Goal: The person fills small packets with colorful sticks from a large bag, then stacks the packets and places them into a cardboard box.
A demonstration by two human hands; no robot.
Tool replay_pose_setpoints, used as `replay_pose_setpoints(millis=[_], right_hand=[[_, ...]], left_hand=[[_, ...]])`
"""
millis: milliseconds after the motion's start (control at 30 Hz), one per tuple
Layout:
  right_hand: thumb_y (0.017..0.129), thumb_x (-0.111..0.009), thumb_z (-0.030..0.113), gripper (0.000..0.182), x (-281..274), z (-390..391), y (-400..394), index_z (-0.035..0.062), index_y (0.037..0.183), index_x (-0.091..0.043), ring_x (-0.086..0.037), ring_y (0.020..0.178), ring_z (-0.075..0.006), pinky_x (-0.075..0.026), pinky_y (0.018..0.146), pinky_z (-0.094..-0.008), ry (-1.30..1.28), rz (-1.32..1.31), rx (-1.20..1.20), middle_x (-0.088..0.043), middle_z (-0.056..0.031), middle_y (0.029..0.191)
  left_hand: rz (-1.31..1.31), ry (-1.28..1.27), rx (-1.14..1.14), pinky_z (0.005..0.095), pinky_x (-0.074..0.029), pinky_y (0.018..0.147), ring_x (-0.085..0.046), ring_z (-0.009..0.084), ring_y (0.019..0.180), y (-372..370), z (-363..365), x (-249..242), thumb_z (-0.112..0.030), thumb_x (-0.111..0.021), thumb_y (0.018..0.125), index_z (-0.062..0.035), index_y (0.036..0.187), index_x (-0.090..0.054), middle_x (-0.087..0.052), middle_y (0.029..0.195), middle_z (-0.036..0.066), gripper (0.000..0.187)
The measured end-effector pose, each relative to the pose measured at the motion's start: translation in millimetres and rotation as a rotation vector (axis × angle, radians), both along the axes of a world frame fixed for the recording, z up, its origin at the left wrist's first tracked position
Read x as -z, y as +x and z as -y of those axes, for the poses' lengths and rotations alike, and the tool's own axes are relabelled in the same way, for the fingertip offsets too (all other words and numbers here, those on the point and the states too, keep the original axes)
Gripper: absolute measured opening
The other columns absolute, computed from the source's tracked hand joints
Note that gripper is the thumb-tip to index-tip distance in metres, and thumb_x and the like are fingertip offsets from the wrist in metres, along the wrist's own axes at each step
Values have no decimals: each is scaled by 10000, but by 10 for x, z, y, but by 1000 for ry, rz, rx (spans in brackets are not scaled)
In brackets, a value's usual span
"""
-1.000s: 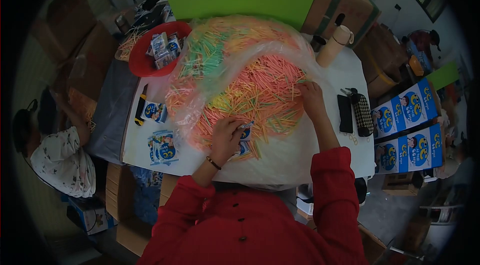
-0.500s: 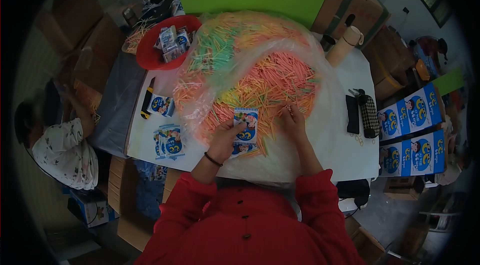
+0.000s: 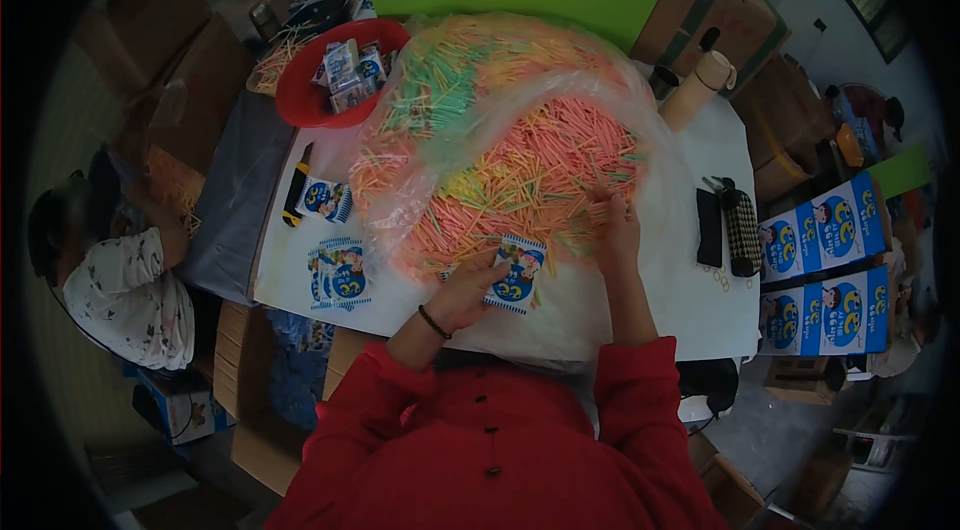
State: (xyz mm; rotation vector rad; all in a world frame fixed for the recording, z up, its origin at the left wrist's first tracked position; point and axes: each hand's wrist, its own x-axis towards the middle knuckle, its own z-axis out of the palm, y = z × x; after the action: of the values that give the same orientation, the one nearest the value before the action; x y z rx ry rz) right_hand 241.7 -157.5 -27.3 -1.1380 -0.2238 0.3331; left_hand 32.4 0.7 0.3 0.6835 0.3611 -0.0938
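Observation:
My left hand (image 3: 468,292) is closed on a small blue-and-white printed packet (image 3: 518,273), holding it tilted over the near edge of the stick pile. My right hand (image 3: 615,230) is raised at the pile's right side with its fingers bent together. Whatever they may pinch is too small to name. In front of both hands, thin coloured sticks (image 3: 560,155), pink, yellow, orange and green, lie heaped in a large clear plastic bag (image 3: 440,155). Several more packets (image 3: 338,273) are stacked flat left of my left hand, and another packet (image 3: 326,200) lies above them.
A red bowl (image 3: 300,108) with packets stands at the back left, near a yellow-and-black box cutter (image 3: 294,195). To the right are a beige flask (image 3: 697,90), a checkered pouch (image 3: 740,233) and printed boxes (image 3: 850,310). Another person (image 3: 130,290) sits at left.
My left hand has moved right with the packet, which now tilts. My right hand has lifted up and to the right, off the sticks' near part.

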Motion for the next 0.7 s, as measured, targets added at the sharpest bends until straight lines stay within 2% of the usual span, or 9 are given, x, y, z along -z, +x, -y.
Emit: replay_pose_setpoints(millis=[33, 100, 133, 233, 300, 433, 533, 633, 700], right_hand=[[1009, -476, 193, 239, 13, 8, 9, 4, 1099, -590, -600, 1012, -170, -485, 907, -306, -2, -2, -2, -633, -75, 1059], [1016, -458, 222, 250, 49, 20, 13, 10, 1076, -577, -610, 1026, -205, -478, 959, -347, 323, -408, -42, -628, -92, 1089], [1016, -458, 222, 250, 18, 29, -27, 10, 1076, -577, -610, 1026, -205, -478, 959, -347, 321, -411, -44, -628, -92, 1089], [1017, -452, 239, 243, -236, 52, -309, 25, 1067, -557, -609, 1028, -212, -470, 986, -369, 198, -389, -120, -627, -96, 1097], [1021, -445, 248, 247, -419, 55, -507, 23, 1065, -537, -589, 1117, -235, -462, 984, -367, 148, -213, -173, -623, -131, 1150], [1023, -442, 243, 218, -725, -29, -868, 39, 1033, -518, -587, 1119, -245, -442, 990, -387, 200, -85, -321, -607, -142, 1188], [1016, -466, 265, 204, -868, -155, -1051, 69, 1011, -524, -592, 1080, -214, -427, 957, -350, 186, -7, -327, -627, -94, 1088], [1017, -464, 267, 201, -913, -238, -1132, 75, 990, -516, -560, 1132, -196, -404, 962, -344, 169, 75, -346, -632, -87, 1071], [1016, -462, 272, 201, -901, -265, -1158, 80, 985, -515, -520, 1197, -197, -372, 1005, -351, 98, -9, -416, -638, -77, 1040]], left_hand=[[24, -4, 40, 323, -555, 832, -659, 167, 987, -9, -3, -5, -151, -545, 972, -34, 1248, -545, -651, 1141, 79, 299], [-26, -16, 20, 312, -553, 832, -666, 159, 955, -13, 17, 53, -140, -548, 969, -19, 1221, -567, -664, 1106, 77, 280], [-75, -25, 0, 302, -552, 832, -674, 151, 922, -14, 25, 83, -129, -550, 967, -4, 1195, -588, -678, 1072, 76, 263], [-8, 153, -76, 272, -541, 808, -668, 135, 901, -46, 47, 146, -94, -589, 939, 7, 1105, -657, -693, 1023, 66, 206], [21, 218, -113, 258, -533, 799, -662, 123, 892, -103, 52, 143, -73, -600, 926, 5, 1079, -674, -697, 1005, 59, 187], [101, 409, -194, 232, -519, 796, -648, 96, 883, -140, 75, 117, -26, -619, 900, 4, 1054, -694, -699, 986, 42, 174], [146, 600, -191, 242, -519, 789, -637, 94, 891, -137, 79, 107, 11, -607, 894, 20, 1064, -684, -700, 981, 49, 187], [165, 724, -188, 237, -514, 799, -627, 85, 898, -163, 82, 54, 14, -603, 897, 25, 1062, -682, -696, 983, 43, 183], [179, 701, -204, 234, -509, 815, -627, 87, 909, -184, 81, 23, 4, -601, 903, 19, 1072, -681, -694, 982, 34, 187]])
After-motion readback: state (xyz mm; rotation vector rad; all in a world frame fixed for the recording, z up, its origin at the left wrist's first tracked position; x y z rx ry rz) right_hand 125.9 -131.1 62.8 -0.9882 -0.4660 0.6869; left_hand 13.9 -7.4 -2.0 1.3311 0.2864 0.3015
